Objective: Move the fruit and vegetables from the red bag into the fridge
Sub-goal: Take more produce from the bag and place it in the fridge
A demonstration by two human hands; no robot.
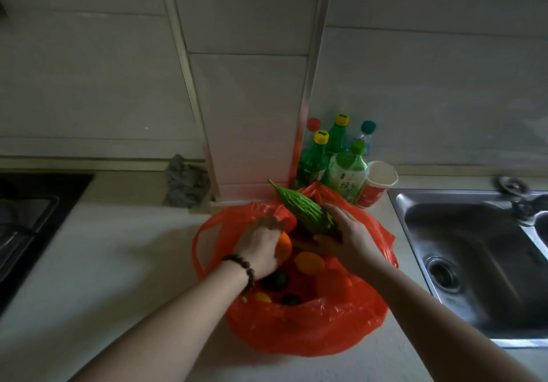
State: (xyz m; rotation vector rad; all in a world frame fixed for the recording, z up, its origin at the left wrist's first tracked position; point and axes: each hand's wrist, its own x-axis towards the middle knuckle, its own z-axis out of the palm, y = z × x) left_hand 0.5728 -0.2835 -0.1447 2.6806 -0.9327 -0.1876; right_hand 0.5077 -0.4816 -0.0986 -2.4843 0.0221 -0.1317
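Observation:
The red plastic bag [311,331] lies open on the pale counter, with several fruits inside: an orange [309,263], a dark green round fruit [274,280] and a yellow one [262,297]. My right hand [347,239] grips the thick end of a bumpy green bitter gourd [299,209], which slants up out of the bag toward the wall. Over the bag's left side, my left hand [259,245], with a bead bracelet at the wrist, curls its fingers round an orange fruit [283,248]. The fridge is out of view.
Several bottles [345,171] and a red-and-white paper cup [376,184] stand against the tiled wall behind the bag. A steel sink [474,263] lies to the right, a dark stove [26,221] to the left, and a grey cloth [185,183] by the wall.

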